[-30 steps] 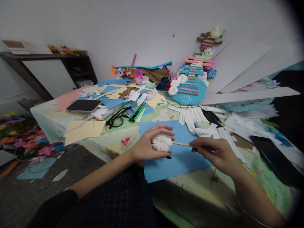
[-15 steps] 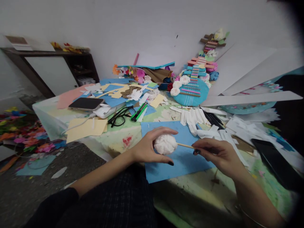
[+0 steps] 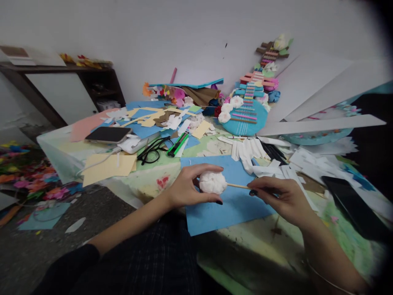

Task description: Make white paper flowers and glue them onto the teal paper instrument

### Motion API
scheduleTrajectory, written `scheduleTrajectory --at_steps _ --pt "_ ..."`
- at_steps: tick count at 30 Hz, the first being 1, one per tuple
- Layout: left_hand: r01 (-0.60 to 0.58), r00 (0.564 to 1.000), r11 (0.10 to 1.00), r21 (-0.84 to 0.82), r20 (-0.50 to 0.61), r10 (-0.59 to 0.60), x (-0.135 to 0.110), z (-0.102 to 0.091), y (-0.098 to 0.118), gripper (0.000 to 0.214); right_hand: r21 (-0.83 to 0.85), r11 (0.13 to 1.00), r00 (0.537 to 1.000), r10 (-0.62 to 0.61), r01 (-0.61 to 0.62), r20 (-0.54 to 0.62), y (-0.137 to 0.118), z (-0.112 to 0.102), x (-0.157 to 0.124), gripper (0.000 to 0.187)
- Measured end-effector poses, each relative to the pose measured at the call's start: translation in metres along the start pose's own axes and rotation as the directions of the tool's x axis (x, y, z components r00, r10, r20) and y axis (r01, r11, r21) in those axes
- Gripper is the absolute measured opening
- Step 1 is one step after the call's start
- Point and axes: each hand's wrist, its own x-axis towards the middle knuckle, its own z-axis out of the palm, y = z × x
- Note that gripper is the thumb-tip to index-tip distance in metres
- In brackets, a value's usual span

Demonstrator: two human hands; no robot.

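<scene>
A white crumpled-paper flower, round like a ball, is fixed on the end of a thin wooden stick. My left hand curls around the flower from the left, its forefinger along the top and its thumb along the underside. From the right, my right hand pinches the stick's other end between thumb and fingertips. The stick lies nearly level. Beneath both hands a blue paper sheet rests on the table's near edge. The palm side of my left hand is partly hidden.
Beyond the sheet are white paper strips, a green cutter, black glasses and a phone. A dark phone lies right. A blue paper guitar leans on the wall. Paper scraps cover the back left.
Both hands keep their hold on the flower and its stick. My left thumb and forefinger sit slightly closer around the flower. The whole view has shifted a little.
</scene>
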Motion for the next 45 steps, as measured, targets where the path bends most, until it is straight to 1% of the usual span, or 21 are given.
scheduleTrajectory --at_steps 3,6,12,14,18,21,24,26,30,32,36,38,40,43,45 --pt "-0.040 0.999 0.999 0.021 -0.001 0.040 0.001 0.000 0.000 0.061 0.054 0.998 1.000 0.014 -0.015 0.027 -0.003 0.001 0.001 0.017" --pt "-0.056 0.998 0.998 -0.005 0.004 0.056 0.003 0.003 0.001 0.059 0.148 0.988 0.999 0.032 -0.035 0.022 -0.007 0.002 0.002 0.014" --pt "-0.033 0.999 0.997 -0.076 0.007 0.034 0.007 0.008 0.003 0.057 0.277 0.960 0.999 0.046 -0.043 -0.003 -0.008 0.004 0.004 0.012" --pt "-0.024 1.000 0.992 -0.122 0.016 0.026 0.006 0.008 0.004 0.058 0.295 0.954 0.999 0.046 -0.046 0.006 -0.007 0.003 0.003 0.011" --pt "0.020 0.996 0.952 -0.306 0.084 0.006 0.004 0.006 0.004 0.059 0.310 0.949 0.998 0.058 -0.059 0.014 -0.007 0.002 0.003 0.011" --pt "0.004 0.996 0.930 -0.367 0.089 0.031 0.004 0.006 0.002 0.058 0.303 0.952 0.998 0.059 -0.051 -0.019 -0.007 0.002 0.003 0.010" --pt "-0.040 0.998 0.940 -0.340 0.041 0.057 0.004 0.006 -0.001 0.061 0.270 0.963 0.997 0.046 -0.027 -0.065 -0.006 0.002 0.003 0.010" --pt "-0.068 0.997 0.955 -0.289 0.021 0.077 0.003 0.006 -0.002 0.064 0.209 0.978 0.994 0.025 -0.003 -0.107 -0.003 0.001 0.002 0.008" --pt "-0.095 0.994 0.975 -0.199 0.028 0.102 0.002 0.004 -0.005 0.067 0.086 0.996 0.987 -0.007 0.021 -0.161 0.003 -0.003 0.001 0.006" --pt "-0.099 0.993 0.972 -0.213 0.038 0.109 0.002 0.004 -0.006 0.067 0.063 0.998 0.988 0.001 0.009 -0.157 0.005 -0.006 0.001 0.008" --pt "-0.101 0.994 0.970 -0.223 0.021 0.108 0.001 0.004 -0.007 0.066 0.047 0.998 0.995 0.044 -0.040 -0.093 0.010 -0.012 0.000 0.012" --pt "-0.099 0.995 0.978 -0.185 -0.018 0.097 0.001 0.004 -0.009 0.064 0.035 0.996 0.993 0.081 -0.078 -0.088 0.012 -0.015 0.000 0.014" --pt "-0.107 0.992 0.985 -0.139 -0.078 0.097 0.001 0.004 -0.011 0.062 0.022 0.994 0.988 0.108 -0.106 -0.110 0.013 -0.018 0.000 0.015" --pt "-0.098 0.983 0.994 -0.045 -0.162 0.090 0.002 0.003 -0.016 0.059 0.050 0.994 0.980 0.106 -0.099 -0.171 0.011 -0.020 -0.001 0.016" --pt "-0.084 0.975 0.995 0.050 -0.203 0.092 0.003 0.003 -0.019 0.057 0.109 0.991 0.983 0.091 -0.074 -0.162 0.007 -0.018 -0.001 0.015"
